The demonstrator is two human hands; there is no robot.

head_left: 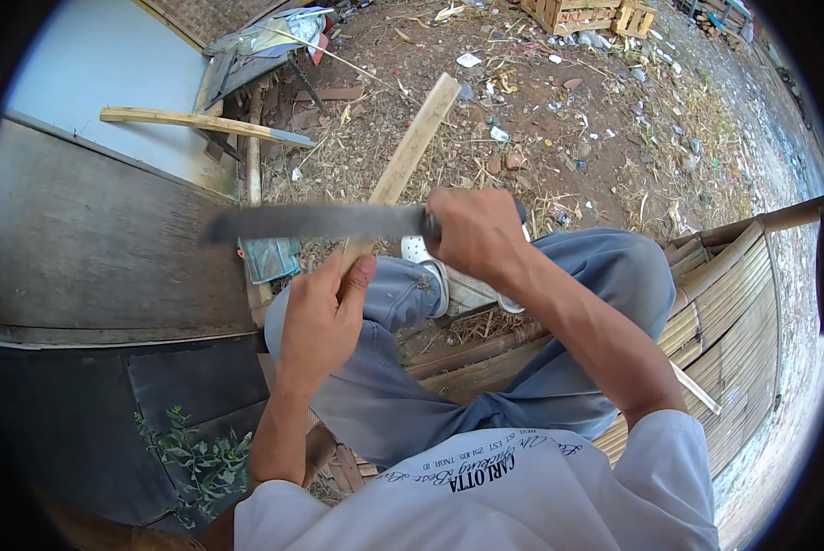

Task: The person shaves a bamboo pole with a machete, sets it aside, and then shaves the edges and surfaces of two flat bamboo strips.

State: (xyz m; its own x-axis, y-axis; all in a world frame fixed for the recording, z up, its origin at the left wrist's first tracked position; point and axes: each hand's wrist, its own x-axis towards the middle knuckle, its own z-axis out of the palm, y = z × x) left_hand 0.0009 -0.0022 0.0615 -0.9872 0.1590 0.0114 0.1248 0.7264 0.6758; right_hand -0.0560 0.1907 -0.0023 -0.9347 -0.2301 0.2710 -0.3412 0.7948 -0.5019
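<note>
My left hand is closed around the lower end of a pale wooden strip, which slants up and away to the right. In my right hand is the dark handle of a machete. Its broad blade points left and lies across the strip just above my left hand, its tip blurred by motion. From this view I cannot tell whether the blade touches the wood. My fingers hide most of the handle and the strip's lower end.
I sit on a bamboo slat bench. Another wooden strip juts out at left, near a wooden panel. A blue mesh-like item lies by my left knee. Wooden crates stand at the back on littered ground; a leafy plant grows lower left.
</note>
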